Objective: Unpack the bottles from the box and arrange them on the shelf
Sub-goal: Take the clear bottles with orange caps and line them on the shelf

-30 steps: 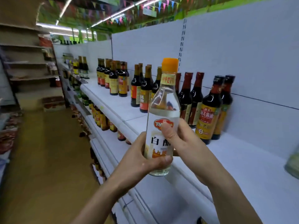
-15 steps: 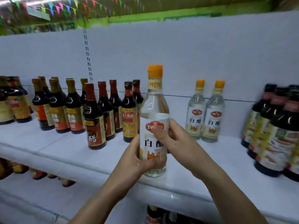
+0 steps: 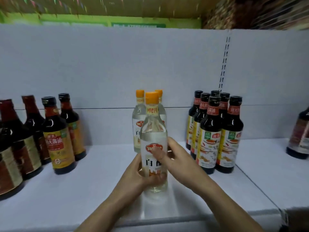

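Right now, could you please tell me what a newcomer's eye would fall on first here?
The clear bottle with an orange cap, gripped by the left hand and right hand mid-shelf. Two matching bottles stand behind it, and dark sauce bottles flank them on the white shelf.

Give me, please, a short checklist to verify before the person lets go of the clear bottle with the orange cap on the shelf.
1. Grip: the left hand holds the clear bottle low on its body, and the right hand holds it at the label. ok.
2. Bottle upright, cap on top: ok.
3. Label faces the front: ok.
4. Base rests flat on the shelf: cannot tell, the base is blurred.
5. In line with the two matching bottles behind it: ok.
6. Free room to the dark bottles on the right and the dark bottles on the left: ok.
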Action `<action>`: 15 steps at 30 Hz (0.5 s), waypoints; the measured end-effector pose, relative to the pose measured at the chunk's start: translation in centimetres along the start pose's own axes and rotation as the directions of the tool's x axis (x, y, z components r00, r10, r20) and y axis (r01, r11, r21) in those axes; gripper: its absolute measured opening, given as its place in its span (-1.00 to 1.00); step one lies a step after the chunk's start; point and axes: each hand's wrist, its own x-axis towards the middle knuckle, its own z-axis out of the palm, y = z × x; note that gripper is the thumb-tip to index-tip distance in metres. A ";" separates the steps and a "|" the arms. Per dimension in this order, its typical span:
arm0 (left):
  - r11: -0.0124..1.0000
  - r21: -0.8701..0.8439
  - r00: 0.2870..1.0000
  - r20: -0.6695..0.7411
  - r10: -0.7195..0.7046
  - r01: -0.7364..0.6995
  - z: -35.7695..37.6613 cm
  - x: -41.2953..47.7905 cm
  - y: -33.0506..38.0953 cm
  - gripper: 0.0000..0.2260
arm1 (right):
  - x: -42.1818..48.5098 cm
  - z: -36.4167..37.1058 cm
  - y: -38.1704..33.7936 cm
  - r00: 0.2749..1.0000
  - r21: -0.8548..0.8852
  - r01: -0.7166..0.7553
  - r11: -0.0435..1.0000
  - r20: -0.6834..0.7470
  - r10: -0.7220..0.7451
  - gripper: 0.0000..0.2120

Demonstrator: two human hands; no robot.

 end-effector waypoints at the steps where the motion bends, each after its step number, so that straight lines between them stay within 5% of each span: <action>1: 1.000 0.006 1.000 0.004 -0.009 0.009 0.2 0.6 -0.2 -0.52 | 0.3 -0.3 0.4 1.000 0.006 -0.003 1.000 -0.006 0.003 -0.52; 15: 0.998 0.038 0.998 -0.026 -0.050 0.051 -1.1 5.8 -0.2 -0.52 | 6.2 -0.7 2.9 0.999 0.051 -0.007 0.999 0.048 0.005 -0.54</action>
